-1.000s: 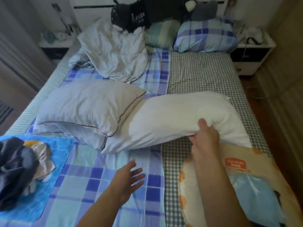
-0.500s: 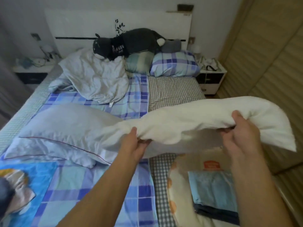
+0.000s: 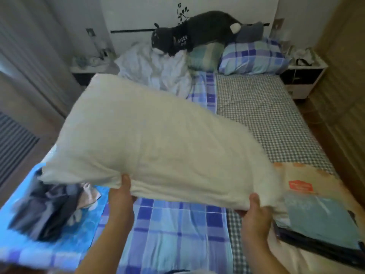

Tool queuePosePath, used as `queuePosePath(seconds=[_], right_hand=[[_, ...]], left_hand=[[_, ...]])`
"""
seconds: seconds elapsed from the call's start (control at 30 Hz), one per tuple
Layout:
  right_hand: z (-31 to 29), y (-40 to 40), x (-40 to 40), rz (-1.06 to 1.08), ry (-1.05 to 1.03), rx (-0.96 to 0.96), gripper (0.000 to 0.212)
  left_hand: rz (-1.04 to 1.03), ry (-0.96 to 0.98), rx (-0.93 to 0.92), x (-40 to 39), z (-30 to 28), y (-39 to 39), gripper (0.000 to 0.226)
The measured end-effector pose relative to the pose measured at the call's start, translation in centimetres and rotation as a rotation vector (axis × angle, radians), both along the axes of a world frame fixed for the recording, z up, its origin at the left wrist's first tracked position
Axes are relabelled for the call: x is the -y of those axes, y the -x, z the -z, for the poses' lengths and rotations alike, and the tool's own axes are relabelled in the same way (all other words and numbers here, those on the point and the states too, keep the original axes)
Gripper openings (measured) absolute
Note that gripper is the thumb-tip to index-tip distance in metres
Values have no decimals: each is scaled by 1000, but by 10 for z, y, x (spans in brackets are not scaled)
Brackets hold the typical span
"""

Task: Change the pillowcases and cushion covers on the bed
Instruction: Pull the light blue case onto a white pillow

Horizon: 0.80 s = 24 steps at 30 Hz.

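Note:
A bare white pillow (image 3: pixel 158 139) hangs in the air over the bed's middle, tilted up toward the far left. My left hand (image 3: pixel 121 191) grips its near edge from below, thumb on top. My right hand (image 3: pixel 254 209) grips the same edge further right. The pillow hides the pale cased pillow that lay on the left side of the bed. At the right, folded blue-grey linen (image 3: pixel 318 218) lies on a peach printed cover (image 3: pixel 308 175). A checked blue pillow (image 3: pixel 252 56) and a green striped pillow (image 3: pixel 205 56) rest by the headboard.
A crumpled white duvet (image 3: pixel 156 70) and a dark plush animal (image 3: pixel 197 30) lie at the bed's head. Dark clothes (image 3: pixel 47 206) sit on a bright blue sheet at the near left. Nightstands (image 3: pixel 300 78) flank the bed; a wooden wardrobe stands on the right.
My left hand took hold of the white pillow, and both hands lifted it off the bed and swung it from the right side over to the left.

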State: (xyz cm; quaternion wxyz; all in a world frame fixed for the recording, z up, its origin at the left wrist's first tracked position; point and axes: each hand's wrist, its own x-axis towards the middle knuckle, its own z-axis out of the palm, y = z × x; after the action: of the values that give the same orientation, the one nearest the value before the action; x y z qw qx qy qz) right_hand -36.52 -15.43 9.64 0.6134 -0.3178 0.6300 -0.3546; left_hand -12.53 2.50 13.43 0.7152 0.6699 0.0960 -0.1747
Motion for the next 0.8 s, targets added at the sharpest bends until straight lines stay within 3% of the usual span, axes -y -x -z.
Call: queuePosePath(seconds=[0.07,0.13,0.2,0.27,0.33,0.43,0.6,0.8], right_hand=[[69,14,-40,-193,-154,-280,54],[127,30,-70,-343,-354,-346,42],[161,43,-91,-444,-498,-451,31],[157,41,-96,-525,-464,-599,31],[142,29,-93,-539,-417,-709,26],[120,8,-92,-518,-232,-870,12],[91,-26,-108,-652,-86,-803,35],[99,23,-92,-567,-51,-760,25]], left_hand=[[0,-223,-203,-54,65,18,19],[71,-390,-489,-105,125,25,28],[200,-592,-567,-140,177,7,40],[374,-662,-483,-146,186,-25,45],[557,-694,-365,-127,156,-50,35],[881,-765,-70,-92,132,-79,48],[1363,-773,155,-40,148,-70,59],[1752,-885,491,35,162,16,64]])
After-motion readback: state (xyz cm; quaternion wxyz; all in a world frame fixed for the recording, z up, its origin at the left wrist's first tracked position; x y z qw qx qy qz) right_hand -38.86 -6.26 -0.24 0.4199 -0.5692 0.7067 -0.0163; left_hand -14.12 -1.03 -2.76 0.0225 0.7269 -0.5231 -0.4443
